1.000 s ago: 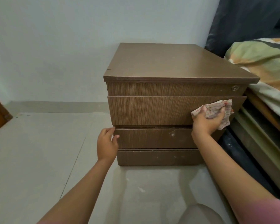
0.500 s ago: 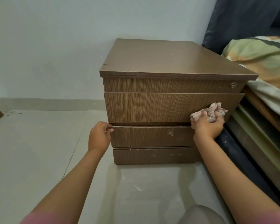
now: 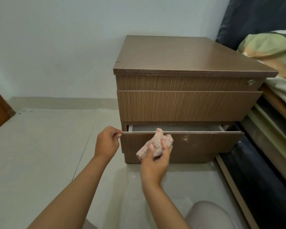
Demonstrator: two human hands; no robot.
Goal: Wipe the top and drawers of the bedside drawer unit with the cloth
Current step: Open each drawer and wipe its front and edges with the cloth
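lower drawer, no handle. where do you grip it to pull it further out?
Grip the top edge of the lower drawer front, from above: it has no knob, but it stands open, leaving that thin lip exposed. The left hand already pinches its left corner; the right hand holds the cloth.

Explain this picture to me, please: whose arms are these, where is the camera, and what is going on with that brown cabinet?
There is no robot here. A person wears a wide-angle camera on the head, so you look forward and down along their own two bare arms. This is the only view.

The brown cabinet is a bedside drawer unit standing on a pale floor, against the wall and next to a bed. Its top is bare.

The left hand pinches the left end of the lower drawer, which is pulled partly out. The right hand holds a crumpled pinkish cloth in front of that drawer, near its top edge. Whitish specks show on the drawer front. The drawer above it is shut.
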